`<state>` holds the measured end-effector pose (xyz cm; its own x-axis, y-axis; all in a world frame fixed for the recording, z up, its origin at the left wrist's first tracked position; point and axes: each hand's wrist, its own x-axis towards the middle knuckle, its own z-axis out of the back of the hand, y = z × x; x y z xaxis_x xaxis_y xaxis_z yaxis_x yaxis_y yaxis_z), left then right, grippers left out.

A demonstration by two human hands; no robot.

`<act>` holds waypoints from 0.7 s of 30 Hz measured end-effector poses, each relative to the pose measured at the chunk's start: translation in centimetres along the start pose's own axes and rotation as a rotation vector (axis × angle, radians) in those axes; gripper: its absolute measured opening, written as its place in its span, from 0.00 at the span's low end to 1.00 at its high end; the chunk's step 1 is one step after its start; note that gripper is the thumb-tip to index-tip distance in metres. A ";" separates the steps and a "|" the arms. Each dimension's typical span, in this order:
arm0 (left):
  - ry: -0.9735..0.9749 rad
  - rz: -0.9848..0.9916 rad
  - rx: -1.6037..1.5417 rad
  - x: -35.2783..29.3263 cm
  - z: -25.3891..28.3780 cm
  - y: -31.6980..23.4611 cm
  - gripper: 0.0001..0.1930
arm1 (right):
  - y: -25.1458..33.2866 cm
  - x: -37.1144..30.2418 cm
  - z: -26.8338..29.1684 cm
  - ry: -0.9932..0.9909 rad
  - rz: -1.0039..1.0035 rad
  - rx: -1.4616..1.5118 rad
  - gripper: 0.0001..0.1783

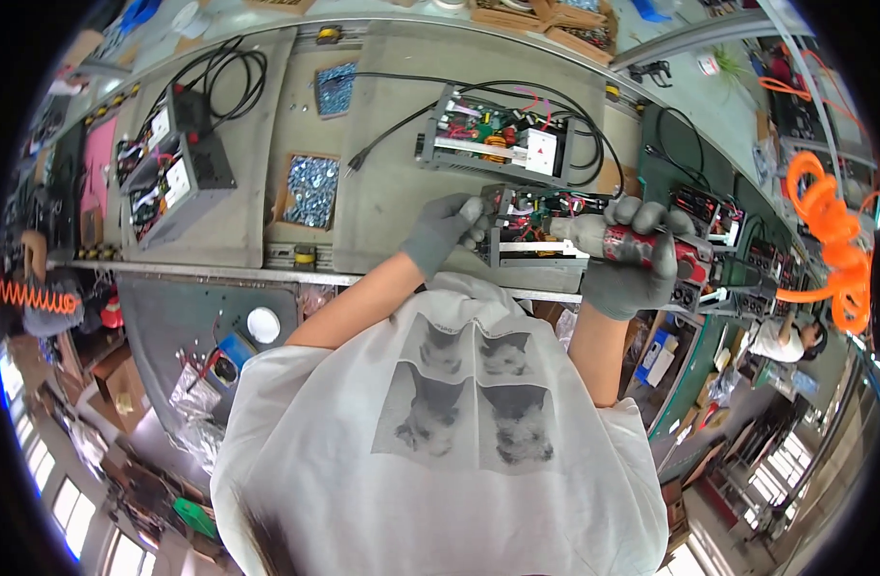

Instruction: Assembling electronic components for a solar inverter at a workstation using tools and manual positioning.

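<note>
Grey-gloved left hand, fingers bent at the left end of an open, dark-grey rectangular metal chassis with coloured wiring, near the edge of the greyish-green surface; firmness of grip impossible to tell. Grey-gloved right hand clamped around a red-and-grey cylindrical power tool, nose directed left at the chassis. Behind: second open, dark-grey metal chassis.

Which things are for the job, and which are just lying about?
In the job:
red-and-grey power tool, in the right hand
open electronics unit, at the left hand
small metal parts, probably

Seemingly just lying about:
round white thing
pink sheet
green plant
</note>
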<state>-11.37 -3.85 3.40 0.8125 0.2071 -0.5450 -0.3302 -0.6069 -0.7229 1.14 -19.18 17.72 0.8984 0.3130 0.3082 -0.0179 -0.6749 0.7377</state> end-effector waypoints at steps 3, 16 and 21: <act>0.013 -0.053 0.096 -0.9 0.0 0.1 0.16 | 0.2 -0.5 0.6 0.027 0.021 0.045 0.17; -0.017 -0.107 0.127 -3.6 -2.1 0.3 0.21 | 1.7 -1.4 2.6 0.092 -0.057 0.090 0.14; -0.018 -0.185 -0.008 -2.7 -2.2 1.5 0.24 | 1.0 -0.7 2.7 -0.035 -0.035 0.191 0.15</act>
<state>-12.97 -7.02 4.79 0.8504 0.3293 -0.4104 -0.1722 -0.5629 -0.8084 1.66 -21.84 16.64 0.9117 0.3176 0.2607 0.0947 -0.7797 0.6190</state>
